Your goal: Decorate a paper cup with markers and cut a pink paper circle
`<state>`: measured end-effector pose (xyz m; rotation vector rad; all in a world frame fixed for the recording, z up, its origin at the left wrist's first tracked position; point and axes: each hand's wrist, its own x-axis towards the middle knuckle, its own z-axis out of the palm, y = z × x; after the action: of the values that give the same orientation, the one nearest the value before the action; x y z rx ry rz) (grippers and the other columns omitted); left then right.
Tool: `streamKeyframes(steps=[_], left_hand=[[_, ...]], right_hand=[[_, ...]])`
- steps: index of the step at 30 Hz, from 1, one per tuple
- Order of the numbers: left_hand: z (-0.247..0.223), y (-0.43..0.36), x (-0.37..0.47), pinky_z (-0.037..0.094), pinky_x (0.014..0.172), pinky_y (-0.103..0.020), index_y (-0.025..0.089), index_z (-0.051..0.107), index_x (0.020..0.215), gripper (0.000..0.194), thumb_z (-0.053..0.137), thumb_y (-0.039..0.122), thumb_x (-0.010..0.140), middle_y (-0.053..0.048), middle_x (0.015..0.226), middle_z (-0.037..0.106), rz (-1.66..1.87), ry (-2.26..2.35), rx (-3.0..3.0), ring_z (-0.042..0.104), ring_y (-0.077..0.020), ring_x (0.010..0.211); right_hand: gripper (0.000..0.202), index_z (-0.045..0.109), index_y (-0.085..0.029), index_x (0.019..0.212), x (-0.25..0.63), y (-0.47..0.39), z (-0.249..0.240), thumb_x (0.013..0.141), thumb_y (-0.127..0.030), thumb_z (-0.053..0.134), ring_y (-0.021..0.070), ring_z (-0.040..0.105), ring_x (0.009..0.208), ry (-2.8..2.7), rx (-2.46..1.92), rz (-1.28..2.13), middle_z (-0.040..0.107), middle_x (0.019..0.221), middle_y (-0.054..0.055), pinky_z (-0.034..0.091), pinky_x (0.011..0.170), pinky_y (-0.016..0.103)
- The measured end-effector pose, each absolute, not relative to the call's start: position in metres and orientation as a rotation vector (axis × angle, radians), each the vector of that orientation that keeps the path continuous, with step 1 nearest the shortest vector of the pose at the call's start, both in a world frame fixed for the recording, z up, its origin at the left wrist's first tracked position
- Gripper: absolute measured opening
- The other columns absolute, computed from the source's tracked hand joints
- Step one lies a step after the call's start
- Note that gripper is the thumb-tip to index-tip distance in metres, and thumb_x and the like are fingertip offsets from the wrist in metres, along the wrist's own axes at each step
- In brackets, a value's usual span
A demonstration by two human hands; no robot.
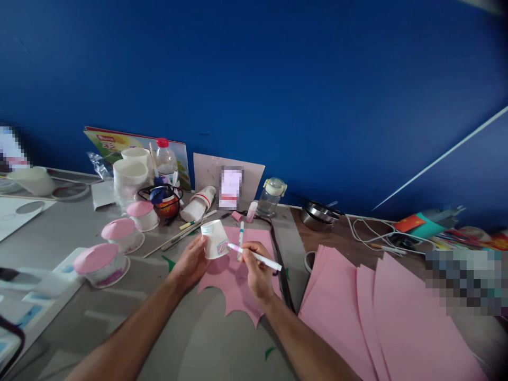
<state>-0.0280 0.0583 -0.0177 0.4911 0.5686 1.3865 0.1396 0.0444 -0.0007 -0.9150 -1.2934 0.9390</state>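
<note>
In my left hand (190,263) I hold a white paper cup (213,233), tilted, with a pink and teal drawing on its side. My right hand (257,272) grips a white marker (265,260), its pink tip end at the drawing. Whether the tip touches the cup I cannot tell. Beneath both hands lies a pink paper sheet (238,293) with a scalloped cut edge. Another marker (242,230) with teal parts rests on the sheet just behind my right hand. A pink marker cap or glue cap (237,216) sits near a small glue stick (251,212).
Several cups with pink tops (97,259) stand at left. Behind them are stacked white cups (130,174) and a red-capped bottle (165,159). A phone (230,188) leans upright at the back, beside a glass jar (272,197). Pink sheets (337,301) pile up at right, near white cables (371,233).
</note>
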Motion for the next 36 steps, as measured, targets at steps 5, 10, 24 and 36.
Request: streamKeyframes(steps=[5, 10, 24, 36], left_hand=[[-0.0183, 0.0577, -0.0289, 0.055, 0.078, -0.03, 0.01, 0.07, 0.104, 0.037, 0.079, 0.031, 0.075, -0.01, 0.094, 0.077, 1.375, 0.595, 0.468, 0.072, -0.0215, 0.081], [-0.0172, 0.0579, -0.0284, 0.056, 0.077, -0.03, 0.013, 0.071, 0.101, 0.033, 0.08, 0.03, 0.074, -0.008, 0.091, 0.077, 1.374, 0.6, 0.459, 0.072, -0.021, 0.08], [-0.0182, 0.0584, -0.0302, 0.056, 0.075, -0.032, 0.012, 0.07, 0.102, 0.039, 0.081, 0.034, 0.072, -0.009, 0.09, 0.077, 1.344, 0.613, 0.46, 0.072, -0.0225, 0.078], [-0.0148, 0.0593, -0.0306, 0.056, 0.077, -0.028, 0.012, 0.07, 0.103, 0.03, 0.077, 0.026, 0.077, -0.007, 0.092, 0.077, 1.402, 0.576, 0.421, 0.072, -0.0189, 0.078]], right_hand=[[0.023, 0.062, -0.019, 0.08, 0.1388, 0.0455, 0.0011, 0.089, -0.039, 0.054, 0.0133, 0.051, 0.057, -1.279, -0.932, 0.922, 0.055, 0.063, -0.002, 0.043, 0.054, 0.025], [0.023, 0.062, -0.019, 0.079, 0.1391, 0.0454, 0.0028, 0.089, -0.038, 0.054, 0.013, 0.05, 0.057, -1.277, -0.93, 0.927, 0.054, 0.062, -0.002, 0.042, 0.054, 0.025], [0.02, 0.063, -0.019, 0.081, 0.1405, 0.0482, -0.0031, 0.09, -0.035, 0.054, 0.0128, 0.05, 0.057, -1.284, -0.899, 0.955, 0.055, 0.063, -0.002, 0.041, 0.054, 0.024], [0.02, 0.062, -0.019, 0.076, 0.1394, 0.0423, 0.0006, 0.086, -0.034, 0.054, 0.0112, 0.04, 0.051, -1.322, -0.895, 1.017, 0.049, 0.059, -0.003, 0.034, 0.049, 0.024]])
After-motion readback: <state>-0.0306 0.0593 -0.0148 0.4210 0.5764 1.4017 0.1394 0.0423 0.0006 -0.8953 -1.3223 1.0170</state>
